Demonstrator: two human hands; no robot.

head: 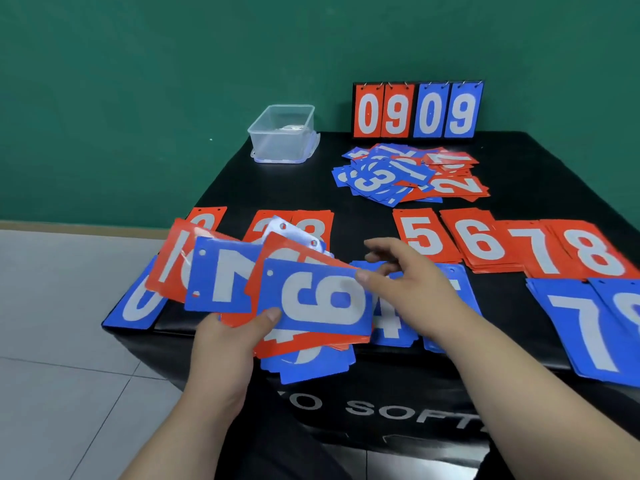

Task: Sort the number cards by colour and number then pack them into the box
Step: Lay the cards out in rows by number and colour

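- The green wall [138, 81] fills the room behind; pale floor tiles [52, 341] run along my left.
- A black-covered table [277, 181] sits before me. The white lettering on its front face is cut off by my arms; I read only "O SOFT".
- Sorted piles lie in rows: red 5 [424, 235], red 6 [479, 240], red 7 [535, 249] and red 8 [594, 252] on the far row, with a blue 7 pile [585, 330] nearer. The blue pile beside it is cut off by the frame edge.
- More red piles at left and a blue 4 pile [391, 320] are mostly hidden behind my cards and hands.
- An unsorted heap of number cards [408, 174] lies far right, in front of a flip scoreboard [417, 110] reading 09 09.
- The clear plastic box [282, 133] stands at the far left corner, well apart from the piles. Something pale is inside, too faint to name.
- My left hand [228, 344] grips a fan of mixed cards [221, 275], thumb pressing on the top blue 9 card [318, 299].
- My right hand [412, 282] has its thumb at that card's corner, fingers loosely extended; I cannot tell whether it pinches.
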